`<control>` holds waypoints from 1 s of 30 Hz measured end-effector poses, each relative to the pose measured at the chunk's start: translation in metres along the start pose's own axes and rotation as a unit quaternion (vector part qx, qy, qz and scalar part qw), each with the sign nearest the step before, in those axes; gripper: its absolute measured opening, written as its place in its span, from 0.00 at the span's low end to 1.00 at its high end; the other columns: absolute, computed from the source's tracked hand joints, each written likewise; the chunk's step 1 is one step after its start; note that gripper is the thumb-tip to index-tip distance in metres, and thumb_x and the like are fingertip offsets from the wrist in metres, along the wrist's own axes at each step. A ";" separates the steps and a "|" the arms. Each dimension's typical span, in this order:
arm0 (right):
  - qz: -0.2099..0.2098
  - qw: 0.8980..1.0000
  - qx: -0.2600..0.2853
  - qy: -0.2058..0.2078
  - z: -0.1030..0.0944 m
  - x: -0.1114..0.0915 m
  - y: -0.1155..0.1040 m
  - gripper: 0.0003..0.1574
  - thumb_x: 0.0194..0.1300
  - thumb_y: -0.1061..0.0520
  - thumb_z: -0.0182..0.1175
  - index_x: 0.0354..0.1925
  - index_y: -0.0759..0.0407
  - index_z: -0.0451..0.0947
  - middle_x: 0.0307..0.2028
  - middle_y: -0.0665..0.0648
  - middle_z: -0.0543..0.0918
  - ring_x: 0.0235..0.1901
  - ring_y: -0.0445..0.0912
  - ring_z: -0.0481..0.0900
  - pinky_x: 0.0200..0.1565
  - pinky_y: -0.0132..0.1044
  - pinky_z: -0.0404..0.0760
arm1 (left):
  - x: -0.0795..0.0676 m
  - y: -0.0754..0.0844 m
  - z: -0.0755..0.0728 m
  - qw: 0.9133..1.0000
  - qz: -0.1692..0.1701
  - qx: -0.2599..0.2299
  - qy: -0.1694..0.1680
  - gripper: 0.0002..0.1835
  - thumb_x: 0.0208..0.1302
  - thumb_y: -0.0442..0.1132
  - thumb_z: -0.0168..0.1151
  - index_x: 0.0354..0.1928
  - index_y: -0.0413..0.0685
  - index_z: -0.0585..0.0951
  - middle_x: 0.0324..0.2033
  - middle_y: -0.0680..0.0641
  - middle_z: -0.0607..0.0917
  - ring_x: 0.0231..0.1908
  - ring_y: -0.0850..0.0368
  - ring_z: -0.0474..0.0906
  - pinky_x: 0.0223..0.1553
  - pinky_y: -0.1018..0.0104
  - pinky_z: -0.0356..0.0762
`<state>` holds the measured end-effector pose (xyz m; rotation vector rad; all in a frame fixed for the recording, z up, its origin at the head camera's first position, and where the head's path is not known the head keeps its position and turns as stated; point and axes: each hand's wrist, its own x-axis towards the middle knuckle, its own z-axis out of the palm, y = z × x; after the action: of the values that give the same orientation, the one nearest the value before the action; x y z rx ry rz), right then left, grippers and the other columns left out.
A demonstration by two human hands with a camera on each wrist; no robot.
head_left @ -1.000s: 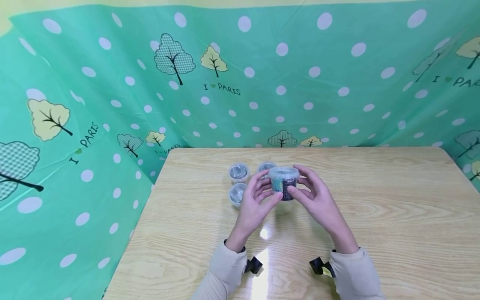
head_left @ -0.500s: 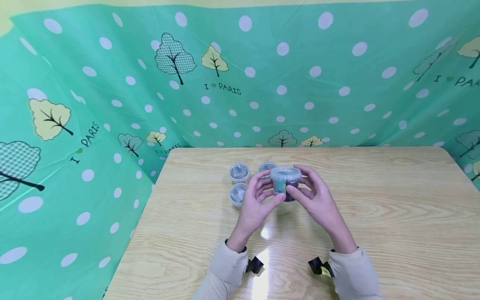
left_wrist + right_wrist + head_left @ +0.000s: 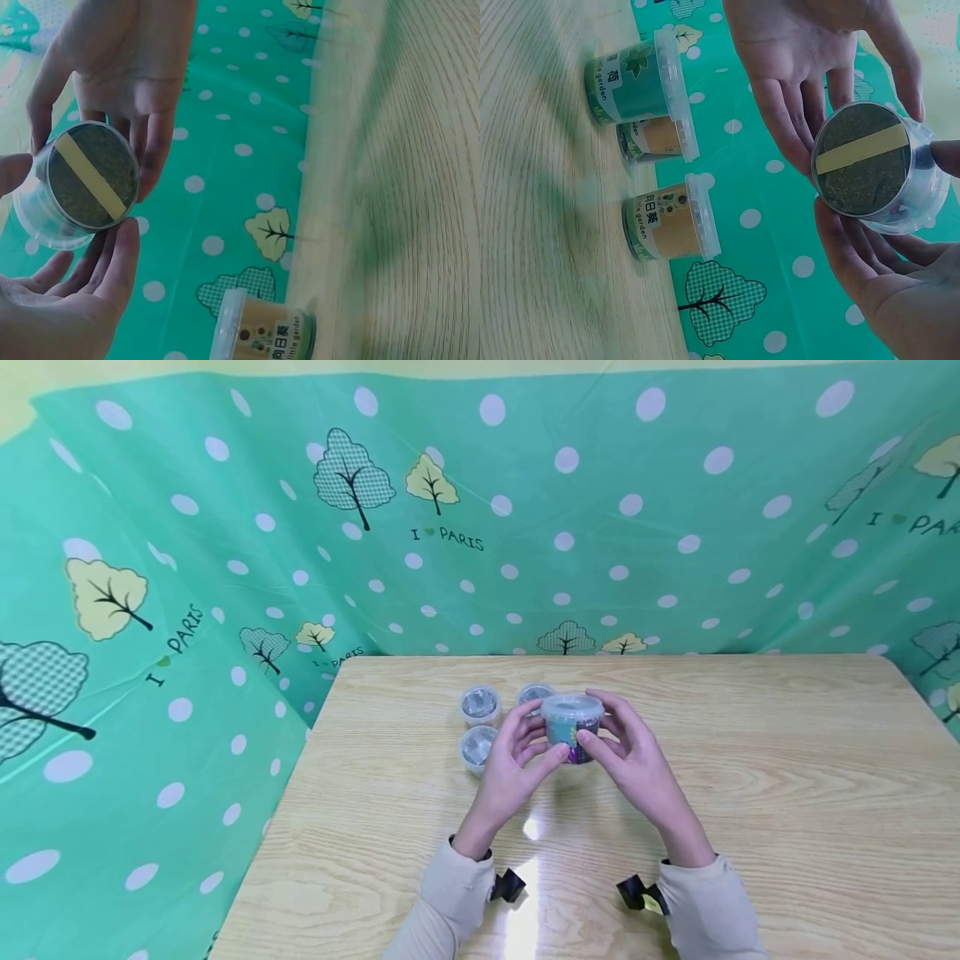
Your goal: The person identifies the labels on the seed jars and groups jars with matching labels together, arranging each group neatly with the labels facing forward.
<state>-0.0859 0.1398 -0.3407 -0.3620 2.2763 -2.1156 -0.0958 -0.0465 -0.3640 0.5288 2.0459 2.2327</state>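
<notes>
In front of me both hands hold up a lidded plastic tub (image 3: 568,725) with a teal and dark printed label. My left hand (image 3: 508,772) grips its left side, thumb at the front. From the right, my right hand (image 3: 641,772) grips it the same way, its thumb on the label. The wrist views show the tub's underside (image 3: 90,180), dark like soil, with a pale yellow strip across it. Beyond my left hand stand similar tubs: one at the back left (image 3: 480,703), one nearer (image 3: 476,748), and one (image 3: 532,694) partly hidden behind the held tub.
Wood-grain table (image 3: 787,793) spreads under the hands. A green dotted cloth (image 3: 637,527) with trees hangs behind it and at the left. In the right wrist view, the standing tubs include a green-labelled one (image 3: 637,82) and an orange-labelled one (image 3: 671,225).
The held tub has turned a little between my fingers, so more teal label and a purple patch show at the front. The hands stay in nearly the same place; the other tubs have not moved.
</notes>
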 end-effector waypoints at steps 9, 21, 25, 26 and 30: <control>0.006 1.000 -0.002 -0.005 0.001 0.000 -0.001 0.37 0.73 0.58 0.57 0.74 0.63 0.56 0.69 0.64 0.65 0.68 0.57 0.65 0.58 0.23 0.76 | 0.000 0.000 0.000 1.000 0.000 -0.004 0.017 0.36 0.61 0.37 0.68 0.70 0.43 0.64 0.60 0.37 0.77 0.58 0.46 0.75 0.59 0.62 0.79; 0.047 0.999 -0.023 0.016 0.001 -0.002 -0.006 0.39 0.69 0.53 0.63 0.72 0.59 0.60 0.68 0.61 0.66 0.65 0.55 0.69 0.53 0.25 0.80 | -0.002 0.000 0.001 0.999 -0.002 0.003 0.035 0.35 0.59 0.33 0.70 0.67 0.43 0.66 0.57 0.37 0.78 0.56 0.46 0.76 0.57 0.60 0.81; 0.064 0.997 -0.034 0.014 0.005 0.000 -0.004 0.41 0.68 0.50 0.64 0.71 0.61 0.60 0.66 0.62 0.68 0.64 0.55 0.70 0.52 0.26 0.81 | -0.003 0.000 0.001 0.999 -0.011 0.011 0.040 0.35 0.59 0.33 0.71 0.67 0.46 0.67 0.57 0.40 0.79 0.56 0.47 0.76 0.58 0.59 0.80; 0.064 0.997 -0.033 0.016 0.005 0.001 -0.004 0.40 0.68 0.50 0.64 0.71 0.62 0.60 0.66 0.62 0.68 0.64 0.55 0.71 0.52 0.26 0.81 | -0.003 0.000 0.001 0.999 -0.012 0.014 0.040 0.35 0.59 0.34 0.71 0.67 0.46 0.67 0.58 0.41 0.78 0.57 0.48 0.76 0.58 0.59 0.80; 0.062 0.997 -0.033 0.027 0.005 0.000 -0.004 0.39 0.69 0.50 0.63 0.71 0.60 0.61 0.65 0.62 0.69 0.63 0.54 0.72 0.53 0.25 0.81 | -0.004 0.000 0.001 1.000 -0.010 0.009 0.022 0.36 0.59 0.34 0.71 0.68 0.46 0.66 0.59 0.40 0.77 0.58 0.47 0.74 0.59 0.59 0.80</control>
<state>-0.0848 0.1347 -0.3370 -0.1627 2.3343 -2.0197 -0.0920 -0.0463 -0.3646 0.4629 2.0843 2.2377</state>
